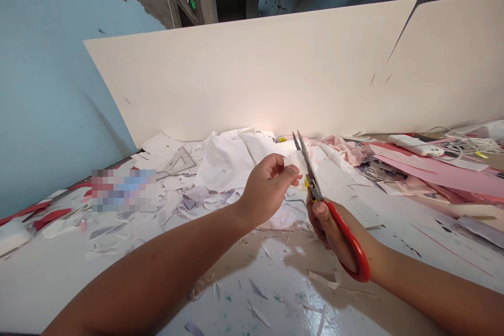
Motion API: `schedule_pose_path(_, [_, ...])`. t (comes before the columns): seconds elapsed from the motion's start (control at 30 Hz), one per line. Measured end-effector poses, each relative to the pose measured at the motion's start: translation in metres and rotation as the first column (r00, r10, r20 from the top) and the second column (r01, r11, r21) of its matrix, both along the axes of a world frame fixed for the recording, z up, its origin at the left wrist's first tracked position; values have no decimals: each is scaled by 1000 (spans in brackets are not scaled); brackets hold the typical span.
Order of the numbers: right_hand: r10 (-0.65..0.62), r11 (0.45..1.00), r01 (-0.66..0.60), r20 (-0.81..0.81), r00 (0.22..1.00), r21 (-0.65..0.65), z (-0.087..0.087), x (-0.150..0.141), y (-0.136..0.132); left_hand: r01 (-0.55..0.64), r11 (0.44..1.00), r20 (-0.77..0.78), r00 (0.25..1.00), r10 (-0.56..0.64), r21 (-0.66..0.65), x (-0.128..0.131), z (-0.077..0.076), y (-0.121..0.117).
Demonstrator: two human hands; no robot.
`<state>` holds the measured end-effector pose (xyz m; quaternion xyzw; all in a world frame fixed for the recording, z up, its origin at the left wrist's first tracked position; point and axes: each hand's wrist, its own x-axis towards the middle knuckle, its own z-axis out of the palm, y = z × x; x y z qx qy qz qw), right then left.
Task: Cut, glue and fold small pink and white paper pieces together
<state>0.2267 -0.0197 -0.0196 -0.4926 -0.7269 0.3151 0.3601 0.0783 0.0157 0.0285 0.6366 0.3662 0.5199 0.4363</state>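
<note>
My left hand pinches a small white piece, paper or fabric, between thumb and fingers. My right hand grips a pair of scissors with red handles, its thumb resting near the pivot. The blades point up and away, slightly parted, right at the edge of the white piece. Whether they are biting into it I cannot tell. Behind both hands a crumpled white cloth lies on the table, and pale scraps lie beneath them.
Paper offcuts litter the white tabletop. A clear set square lies back left. On the right are pink sheets, a white power strip and tangled cables. A tall white panel stands along the back edge; a blue wall rises left.
</note>
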Motion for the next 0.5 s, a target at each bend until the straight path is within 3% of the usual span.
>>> schedule_pose_path(0.33, [-6, 998, -2, -139, 990, -60, -5, 3, 3, 16, 999, 21, 1000, -16, -29, -2, 0, 1])
schedule_pose_path(0.5, [-7, 998, -18, -442, 897, -53, 3, 5, 8, 256, 955, -95, 958, -272, -153, -4, 0, 1])
